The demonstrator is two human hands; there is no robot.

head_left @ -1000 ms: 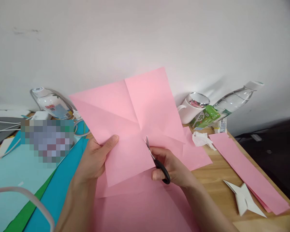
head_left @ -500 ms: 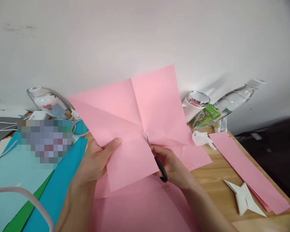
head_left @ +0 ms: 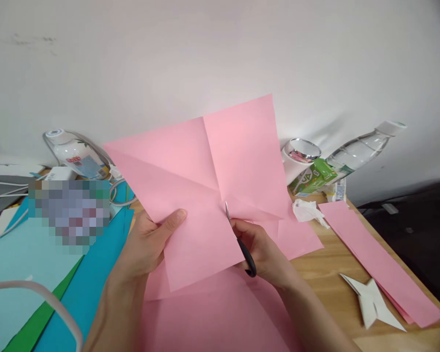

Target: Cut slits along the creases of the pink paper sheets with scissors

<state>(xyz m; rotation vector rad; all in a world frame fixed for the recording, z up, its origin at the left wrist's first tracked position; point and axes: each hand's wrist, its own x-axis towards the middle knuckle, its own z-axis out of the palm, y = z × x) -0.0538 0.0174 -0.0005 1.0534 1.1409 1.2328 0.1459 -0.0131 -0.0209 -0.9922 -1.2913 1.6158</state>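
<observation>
A large pink sheet of paper [head_left: 190, 171] with fold creases is held up in front of me, slit from its lower right side toward the middle. My left hand [head_left: 156, 237] pinches its lower left part, thumb on top and fingers behind. In my right hand [head_left: 258, 249] are black-handled scissors [head_left: 246, 254], one blade lying over the paper along the slit, the tip close to where the creases cross. The other blade is hidden behind the sheet. More pink paper [head_left: 220, 318] lies beneath my hands.
To the right lie pink paper strips [head_left: 377, 264] and a folded white paper star [head_left: 372, 300]. Behind them are a crumpled tissue [head_left: 308, 211], a green carton [head_left: 313, 177], a mug [head_left: 295, 159] and a clear bottle [head_left: 363, 149]. Blue sheets [head_left: 99, 274], a cable [head_left: 40, 293] and a white bottle [head_left: 75, 154] occupy the left.
The pink sheet's upper right corner has shifted slightly up and right. The scissors stay at nearly the same place in the slit, and both hands keep their hold.
</observation>
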